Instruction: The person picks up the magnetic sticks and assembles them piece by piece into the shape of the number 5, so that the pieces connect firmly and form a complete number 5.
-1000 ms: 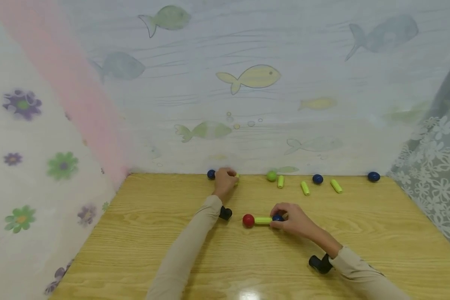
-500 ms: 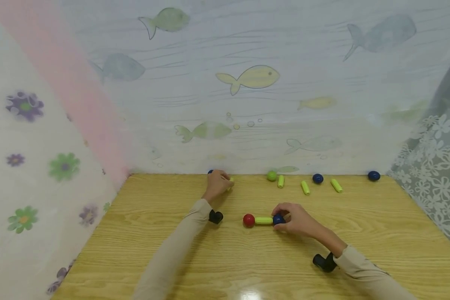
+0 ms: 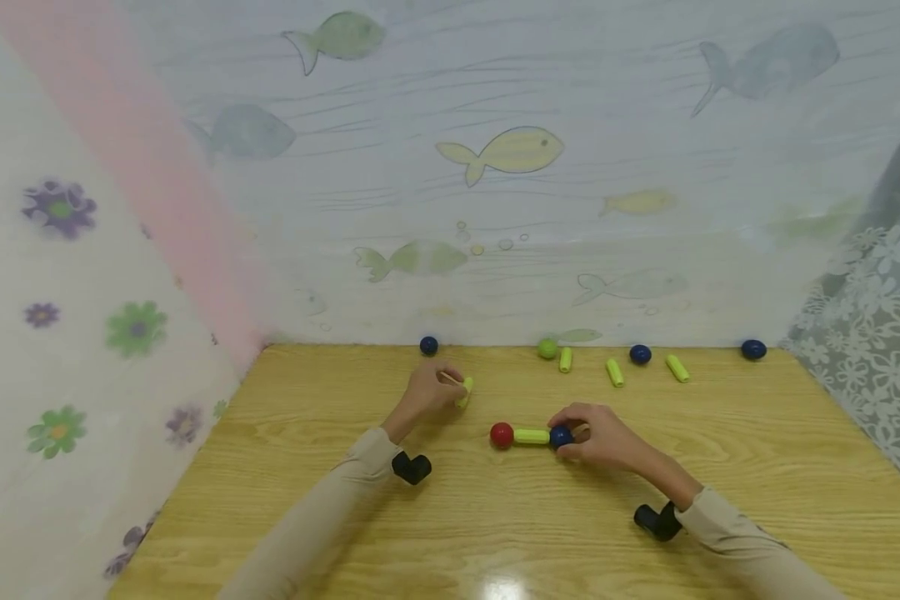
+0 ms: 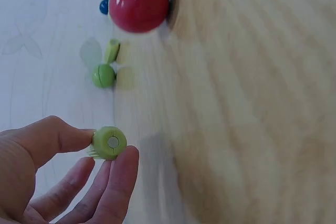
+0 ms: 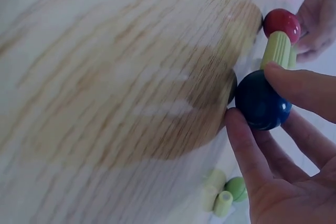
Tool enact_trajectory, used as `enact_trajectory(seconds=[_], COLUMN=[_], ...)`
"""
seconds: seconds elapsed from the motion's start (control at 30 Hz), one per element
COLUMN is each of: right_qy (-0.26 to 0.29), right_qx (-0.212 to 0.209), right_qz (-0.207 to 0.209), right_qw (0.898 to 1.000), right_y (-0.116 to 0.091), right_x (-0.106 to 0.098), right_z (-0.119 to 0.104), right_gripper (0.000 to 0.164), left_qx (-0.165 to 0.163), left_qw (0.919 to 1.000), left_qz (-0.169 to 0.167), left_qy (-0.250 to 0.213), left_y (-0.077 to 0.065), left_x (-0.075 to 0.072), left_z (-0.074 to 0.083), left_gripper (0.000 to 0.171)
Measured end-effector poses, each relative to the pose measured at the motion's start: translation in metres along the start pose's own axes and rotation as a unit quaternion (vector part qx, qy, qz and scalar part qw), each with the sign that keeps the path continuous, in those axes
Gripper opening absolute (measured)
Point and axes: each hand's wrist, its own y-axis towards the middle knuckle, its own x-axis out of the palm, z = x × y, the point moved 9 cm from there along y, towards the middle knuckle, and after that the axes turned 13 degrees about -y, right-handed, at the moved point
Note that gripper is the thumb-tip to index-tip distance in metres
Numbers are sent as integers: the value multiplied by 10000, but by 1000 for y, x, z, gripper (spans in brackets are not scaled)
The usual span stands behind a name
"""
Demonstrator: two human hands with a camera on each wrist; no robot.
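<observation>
My left hand (image 3: 429,392) pinches a yellow-green ribbed rod (image 4: 109,142) between thumb and fingertips; a round silvery disc shows in the middle of its near end. My right hand (image 3: 600,437) grips a dark blue ball (image 5: 262,99) with thumb and fingers. That ball sits at one end of a second yellow-green rod (image 3: 531,436), and a red ball (image 3: 502,435) sits at the other end, so the three form a straight bar low over the table. The left hand is behind and to the left of the red ball in the head view.
Along the table's back edge lie a blue ball (image 3: 429,345), a green ball (image 3: 547,348), three loose rods such as the right one (image 3: 677,368), and two blue egg-shaped pieces, one near the middle (image 3: 641,354) and one far right (image 3: 753,349). A fish-print curtain (image 3: 390,200) hangs behind.
My left hand has drawn the rod back from the rear edge toward the front, uncovering the blue ball behind it. The right hand stays on its blue ball almost unmoved.
</observation>
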Motion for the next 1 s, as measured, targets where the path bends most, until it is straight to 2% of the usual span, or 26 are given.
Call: enact_trajectory(seconds=[0.3, 0.53, 0.8, 1.0], right_qy=[-7, 68, 90, 81], right_qx=[13, 108, 98, 112], right_qz=[96, 42, -9, 29], right_qw=[10000, 9999, 9999, 9999], right_y=[-1, 0, 1, 0], right_x=[-1, -1, -1, -2], right_z=[-2, 0, 0, 2], right_gripper=[34, 34, 34, 34], left_qx=[-344, -270, -386, -178], left_qw=[9988, 9982, 9902, 9890], left_qz=[-20, -192, -193, -16], left_qy=[-334, -492, -1329, -1471], left_y=[-36, -62, -93, -101], left_x=[6, 19, 39, 50], left_z=[-6, -14, -21, -17], left_gripper=[23, 23, 27, 28])
